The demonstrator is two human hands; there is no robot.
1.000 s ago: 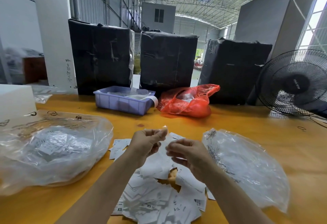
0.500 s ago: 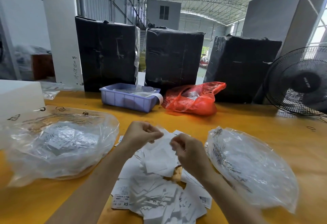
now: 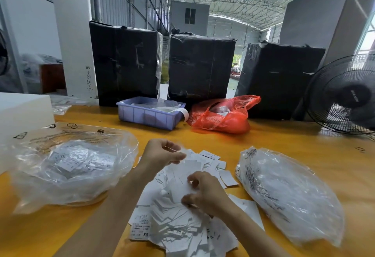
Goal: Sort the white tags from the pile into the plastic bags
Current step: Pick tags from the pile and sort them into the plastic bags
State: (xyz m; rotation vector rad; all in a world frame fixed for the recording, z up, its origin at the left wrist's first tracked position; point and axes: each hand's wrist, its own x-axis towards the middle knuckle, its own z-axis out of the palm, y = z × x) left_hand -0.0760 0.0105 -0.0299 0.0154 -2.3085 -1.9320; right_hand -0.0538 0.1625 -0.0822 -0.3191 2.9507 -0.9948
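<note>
pile: white tags (image 3: 178, 230) heaped on the yellow tabletop (image 3: 304, 141), nearest me, some printed xs.
my right hand (image 3: 205, 194): low over the pile's middle, fingers curled, pinching at a tag; the blur hides the exact grip.
my left hand (image 3: 162, 153): above the pile's far edge, fingers curled, pinching a thin white tag.
left bag (image 3: 67, 165): clear plastic, left of the pile, tags inside.
right bag (image 3: 288, 194): clear plastic, right of the pile, just beside it.
beyond the pile: purple tray (image 3: 148, 114), red bag (image 3: 223, 114), three black wrapped boxes (image 3: 200, 66), a fan (image 3: 345, 94).
</note>
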